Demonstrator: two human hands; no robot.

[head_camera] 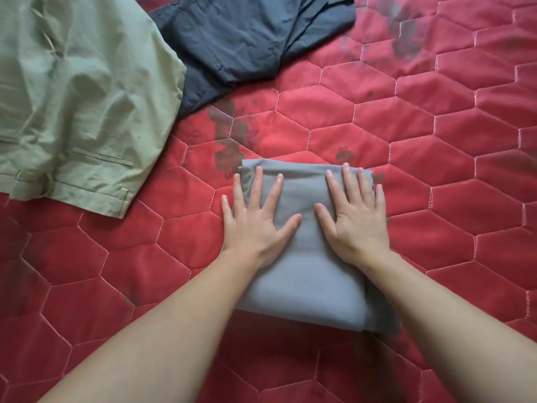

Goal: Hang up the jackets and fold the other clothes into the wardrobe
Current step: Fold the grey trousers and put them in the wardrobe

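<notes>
A grey garment [305,274] lies folded into a neat rectangle on the red quilted bedspread [436,170]. My left hand [255,219] rests flat on its far left part, fingers spread. My right hand [354,216] lies flat on its far right part, fingers also spread. Neither hand grips the cloth; both press down on top of it. Light green trousers [78,97] lie unfolded at the upper left, waistband towards me. A dark blue-grey garment [247,39] lies crumpled at the top centre, partly under the green trousers.
The red bedspread has hexagon stitching and faded dark flower prints [232,135]. Bare quilt stretches to the right of the grey garment and along the near edge of the view. No wardrobe or hangers are in view.
</notes>
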